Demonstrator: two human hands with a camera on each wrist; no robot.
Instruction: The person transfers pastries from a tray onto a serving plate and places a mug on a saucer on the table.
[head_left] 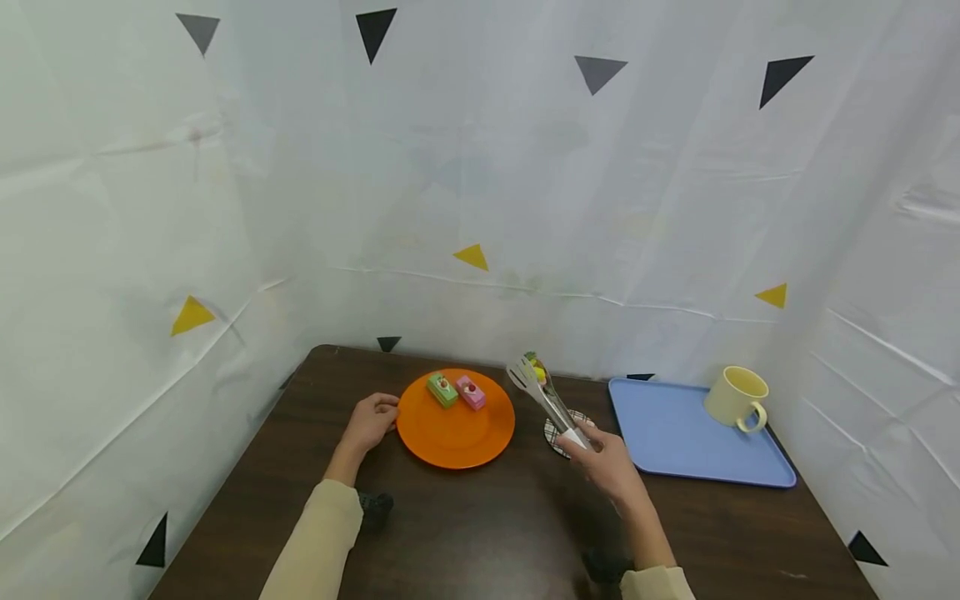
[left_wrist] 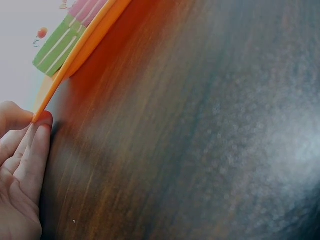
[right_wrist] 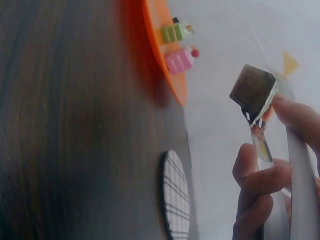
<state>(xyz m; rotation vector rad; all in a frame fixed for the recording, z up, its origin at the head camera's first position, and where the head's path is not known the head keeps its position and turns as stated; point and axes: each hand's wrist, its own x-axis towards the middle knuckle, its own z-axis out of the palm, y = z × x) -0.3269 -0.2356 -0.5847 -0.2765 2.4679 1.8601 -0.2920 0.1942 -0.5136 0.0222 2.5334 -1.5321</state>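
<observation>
My left hand pinches the left rim of a round orange plate between thumb and fingers. Two small toy cake slices, one green and one pink, sit side by side on the plate's far part. To the right of the plate, my right hand grips metal tongs with white handles. Their tips hold a small block-shaped piece with a dark brown side, raised above the table. From the head view, yellow and green show on this piece, partly hidden by the tongs.
Below the tongs lies a round plaid coaster. A blue tray stands at the right of the dark wooden table, with a yellow mug on it. White sheets with printed triangles hang behind and at both sides.
</observation>
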